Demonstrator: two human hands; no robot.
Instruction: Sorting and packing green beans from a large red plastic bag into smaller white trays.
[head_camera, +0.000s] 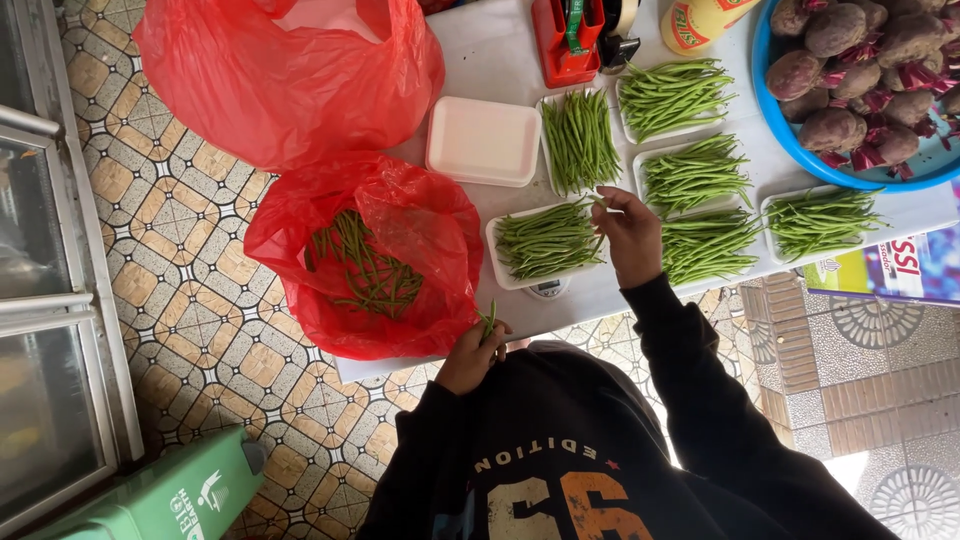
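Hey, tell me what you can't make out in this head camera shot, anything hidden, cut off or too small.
- Scale: mostly hidden under the tray of beans; its display is too small to make out.
- Blue bowl of beets: cut off by the top and right edges.
- Upper red bag: contents hidden by its plastic.
- Left hand: holds a few beans; the count is too small to tell.
- Right hand: fingertips pinch one bean.

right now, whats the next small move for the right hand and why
Probably lower the right hand and lay its bean on the tray sitting on the scale. The hand hovers over that tray's edge with a bean pinched, and the left hand already holds more beans by the red bag.
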